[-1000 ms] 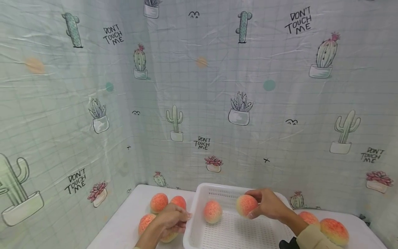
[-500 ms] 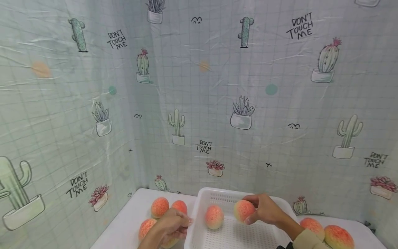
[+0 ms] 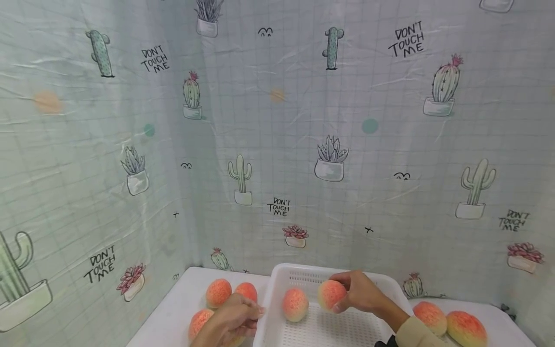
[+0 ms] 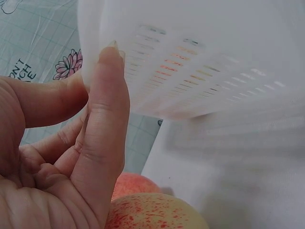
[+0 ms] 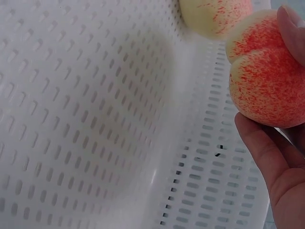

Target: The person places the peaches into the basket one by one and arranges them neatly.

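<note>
My left hand (image 3: 237, 314) pinches the left rim of the white perforated basket (image 3: 334, 332). The left wrist view shows thumb and index finger on either side of the rim, by the slotted basket wall (image 4: 228, 47). Over the basket's back half, my right hand (image 3: 362, 293) grips a red and yellow peach (image 3: 331, 295), thumb and fingers around it. The right wrist view shows the same peach (image 5: 267, 71) with its crease, raised above the slotted floor. Another peach (image 3: 295, 304) lies inside the basket near its left wall.
Left of the basket, several peaches sit on the white table (image 3: 166, 315), including one at the back (image 3: 218, 293) and one partly behind my left arm (image 3: 199, 322). Two more, a nearer peach (image 3: 430, 317) and an outer peach (image 3: 467, 328), lie to the right. A cactus-print sheet (image 3: 277, 144) hangs behind.
The right hand has carried its peach a little leftward, nearer the peach inside the basket. The left hand keeps its pinch on the rim. The head view has shifted slightly.
</note>
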A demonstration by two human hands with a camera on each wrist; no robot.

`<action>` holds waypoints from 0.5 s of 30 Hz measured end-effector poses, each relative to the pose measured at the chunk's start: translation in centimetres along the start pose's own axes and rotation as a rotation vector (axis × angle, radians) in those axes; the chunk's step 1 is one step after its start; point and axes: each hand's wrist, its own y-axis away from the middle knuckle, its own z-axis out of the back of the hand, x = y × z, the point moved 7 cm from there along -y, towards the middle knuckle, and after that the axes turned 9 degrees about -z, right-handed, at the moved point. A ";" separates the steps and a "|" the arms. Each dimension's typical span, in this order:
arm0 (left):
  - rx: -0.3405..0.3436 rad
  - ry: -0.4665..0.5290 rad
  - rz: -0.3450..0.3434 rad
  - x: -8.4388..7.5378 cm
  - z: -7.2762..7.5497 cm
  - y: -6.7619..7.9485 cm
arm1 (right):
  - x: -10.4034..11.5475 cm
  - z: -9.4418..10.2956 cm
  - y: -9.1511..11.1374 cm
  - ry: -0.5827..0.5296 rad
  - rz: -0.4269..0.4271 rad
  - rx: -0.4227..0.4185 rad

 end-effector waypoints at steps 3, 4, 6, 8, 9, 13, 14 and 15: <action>-0.005 -0.006 0.015 0.2 0.0 -0.1 | -0.2 -0.2 -0.2 0.000 0.001 0.003; -0.006 -0.008 0.019 0.2 0.0 -0.2 | -0.2 -0.3 -0.2 0.003 0.003 0.000; -0.008 -0.012 0.021 0.2 -0.1 -0.3 | -0.3 -0.4 -0.3 0.010 0.008 -0.006; -0.010 -0.015 0.020 0.1 0.0 -0.4 | -0.3 -0.5 -0.4 0.012 0.018 -0.011; -0.012 -0.017 0.018 0.1 0.0 -0.4 | -0.3 -0.5 -0.4 0.013 0.024 -0.014; -0.020 -0.019 0.014 0.1 0.1 -0.3 | -0.2 -1.0 -0.7 0.011 0.046 -0.009; -0.022 -0.021 0.013 0.1 0.1 -0.3 | -0.3 -1.1 -0.7 0.008 0.047 -0.009; -0.023 -0.023 0.010 0.1 0.1 -0.3 | -0.3 -1.2 -0.8 0.010 0.046 -0.009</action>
